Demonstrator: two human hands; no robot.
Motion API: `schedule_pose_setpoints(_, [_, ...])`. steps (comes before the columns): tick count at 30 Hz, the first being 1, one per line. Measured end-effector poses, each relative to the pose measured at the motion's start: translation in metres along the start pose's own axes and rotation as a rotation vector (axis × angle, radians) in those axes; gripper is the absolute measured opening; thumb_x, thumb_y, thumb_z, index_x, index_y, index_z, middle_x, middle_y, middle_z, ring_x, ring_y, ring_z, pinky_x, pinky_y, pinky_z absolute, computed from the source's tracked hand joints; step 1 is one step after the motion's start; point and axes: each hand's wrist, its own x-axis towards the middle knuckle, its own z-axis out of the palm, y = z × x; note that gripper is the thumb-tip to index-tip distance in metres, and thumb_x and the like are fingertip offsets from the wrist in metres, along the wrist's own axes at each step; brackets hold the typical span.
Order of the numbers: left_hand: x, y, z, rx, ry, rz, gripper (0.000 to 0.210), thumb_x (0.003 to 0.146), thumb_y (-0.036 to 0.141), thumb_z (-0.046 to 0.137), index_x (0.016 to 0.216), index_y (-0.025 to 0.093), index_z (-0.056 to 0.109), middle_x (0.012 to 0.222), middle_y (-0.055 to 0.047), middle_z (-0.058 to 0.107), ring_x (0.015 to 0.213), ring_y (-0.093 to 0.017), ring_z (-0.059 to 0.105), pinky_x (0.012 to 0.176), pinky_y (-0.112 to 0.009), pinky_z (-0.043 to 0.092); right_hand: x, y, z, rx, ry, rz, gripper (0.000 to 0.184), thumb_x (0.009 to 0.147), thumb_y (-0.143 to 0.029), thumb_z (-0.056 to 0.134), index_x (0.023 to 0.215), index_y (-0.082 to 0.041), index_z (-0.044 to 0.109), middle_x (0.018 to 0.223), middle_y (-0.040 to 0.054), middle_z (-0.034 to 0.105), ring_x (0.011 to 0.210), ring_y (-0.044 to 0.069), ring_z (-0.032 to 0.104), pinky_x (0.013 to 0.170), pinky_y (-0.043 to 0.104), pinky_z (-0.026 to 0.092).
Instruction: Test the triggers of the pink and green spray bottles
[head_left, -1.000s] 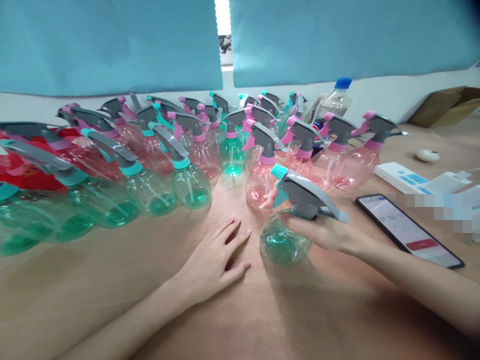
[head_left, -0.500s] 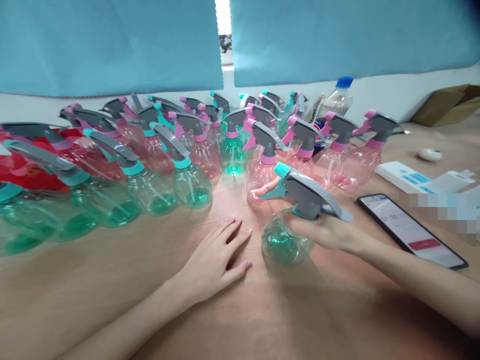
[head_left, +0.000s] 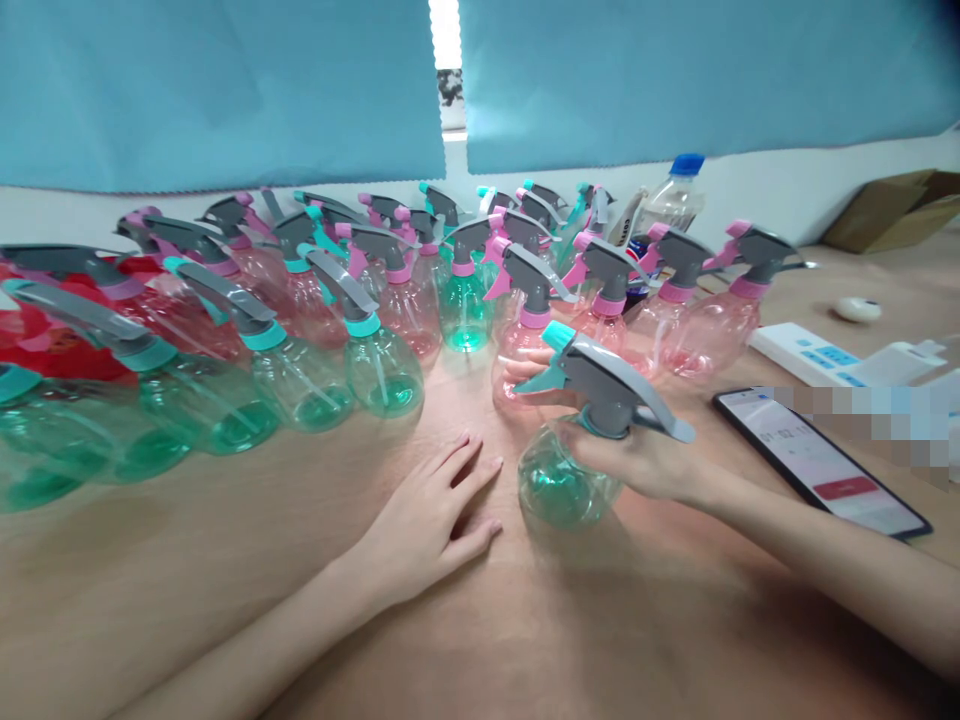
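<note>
My right hand (head_left: 645, 462) is wrapped round the neck of a green spray bottle (head_left: 559, 488) with a grey and turquoise trigger head (head_left: 600, 375). Some of its fingers reach past the far side, below the turquoise nozzle. The bottle is almost upright; whether its base touches the table cannot be made out. My left hand (head_left: 431, 520) lies flat on the table with fingers spread, left of that bottle and holding nothing. Just behind the held bottle stands a pink spray bottle (head_left: 534, 335). A green spray bottle (head_left: 384, 375) is ahead of my left hand.
Several more green and pink spray bottles stand in rows at the left and back. On the right lie a phone (head_left: 825, 465) showing a timer, a white power strip (head_left: 810, 352) and a white mouse-shaped object (head_left: 857, 310). A cardboard box (head_left: 892, 212) and a blue-capped bottle (head_left: 675, 200) are behind.
My right hand and the green spray bottle have shifted very slightly left. Its fingers under the nozzle look a little straighter. My left hand stays in place.
</note>
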Motion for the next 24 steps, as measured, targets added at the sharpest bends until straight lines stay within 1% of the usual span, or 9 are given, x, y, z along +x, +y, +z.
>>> schedule_pose_setpoints(6, [0.0007,-0.0003,0.0002,-0.020,0.006,0.002,0.055,0.094,0.043,0.049,0.143,0.019,0.040,0.152,-0.012,0.034,0.141,-0.031,0.025,0.112,-0.051,0.029,0.0014,-0.0020,-0.0002,-0.006,0.012,-0.002,0.053,0.075,-0.014,0.049,0.126,-0.028,0.055,0.124,0.0050,0.064,0.121,0.026,0.057,0.087,0.040,0.059])
schedule_pose_setpoints(10, [0.0011,-0.0009,0.0010,-0.025,0.018,0.003,0.055,0.094,0.043,0.049,0.143,0.020,0.041,0.151,-0.012,0.034,0.141,-0.032,0.027,0.111,-0.052,0.029,0.0044,-0.0044,0.0003,-0.018,0.011,-0.008,0.048,0.078,-0.022,0.054,0.125,-0.029,0.057,0.121,0.0047,0.067,0.119,0.026,0.059,0.091,0.043,0.057])
schedule_pose_setpoints(15, [0.0016,-0.0010,0.0013,-0.012,-0.001,0.000,0.055,0.095,0.044,0.048,0.143,0.019,0.042,0.151,-0.014,0.035,0.141,-0.032,0.026,0.111,-0.051,0.029,0.0059,-0.0055,0.0008,-0.012,0.020,0.014,0.043,0.080,-0.030,0.058,0.123,-0.030,0.059,0.119,0.0046,0.067,0.116,0.027,0.061,0.091,0.044,0.057])
schedule_pose_setpoints(20, [0.0013,-0.0005,0.0004,-0.004,-0.005,0.002,0.055,0.094,0.044,0.049,0.143,0.019,0.041,0.151,-0.014,0.035,0.141,-0.031,0.026,0.111,-0.052,0.029,0.0052,-0.0063,0.0011,-0.008,0.018,0.021,0.045,0.080,-0.031,0.058,0.124,-0.029,0.058,0.117,0.0051,0.068,0.114,0.027,0.062,0.091,0.044,0.057])
schedule_pose_setpoints(24, [0.0014,-0.0008,0.0002,-0.012,0.008,0.009,0.055,0.095,0.044,0.048,0.143,0.019,0.041,0.151,-0.013,0.035,0.141,-0.032,0.026,0.111,-0.053,0.029,0.0029,-0.0042,0.0008,-0.041,0.021,0.029,0.049,0.078,-0.024,0.053,0.126,-0.027,0.056,0.116,0.0055,0.068,0.113,0.027,0.063,0.087,0.043,0.058])
